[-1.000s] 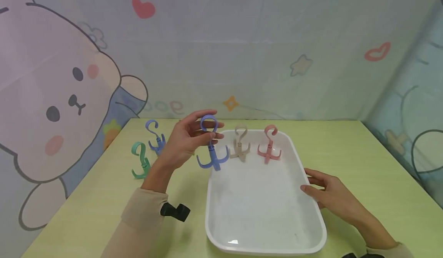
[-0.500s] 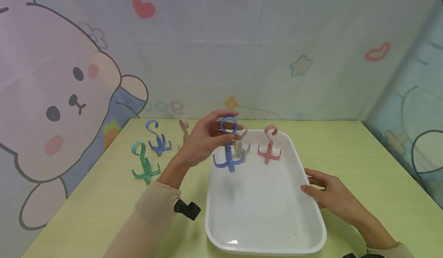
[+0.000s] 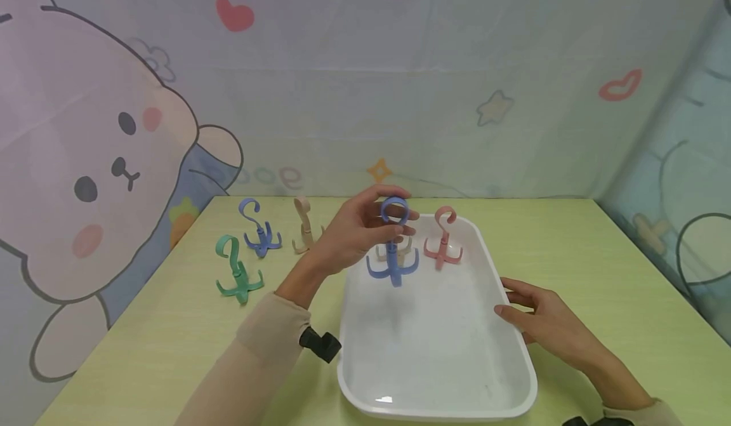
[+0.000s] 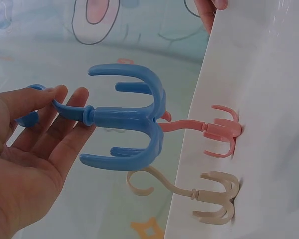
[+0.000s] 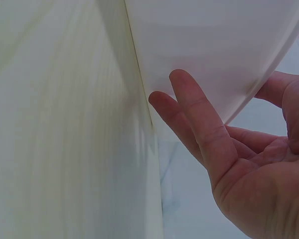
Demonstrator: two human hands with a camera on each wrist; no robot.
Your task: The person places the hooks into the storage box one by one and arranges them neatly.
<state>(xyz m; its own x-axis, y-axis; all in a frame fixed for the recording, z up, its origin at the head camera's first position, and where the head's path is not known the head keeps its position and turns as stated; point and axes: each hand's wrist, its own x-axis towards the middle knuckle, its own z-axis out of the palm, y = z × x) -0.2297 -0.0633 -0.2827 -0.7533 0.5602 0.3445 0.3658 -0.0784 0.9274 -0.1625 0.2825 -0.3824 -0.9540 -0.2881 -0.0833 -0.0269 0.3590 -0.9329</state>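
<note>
Fingers (image 4: 70,144) of the left hand (image 3: 355,232) pinch a blue hook (image 3: 394,266) above the white tray (image 3: 434,350), where a pink hook (image 3: 442,251) and a beige hook (image 4: 214,197) stand; the right hand (image 3: 541,321) grips the tray's edge.

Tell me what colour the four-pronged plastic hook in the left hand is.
The four-pronged plastic hook is blue, clearest in the left wrist view.

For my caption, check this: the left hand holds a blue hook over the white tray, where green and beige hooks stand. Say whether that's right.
One colour is wrong: the left hand holds a blue hook over the white tray, where a pink hook, not a green one, and a beige hook stand; the head view shows it.
</note>
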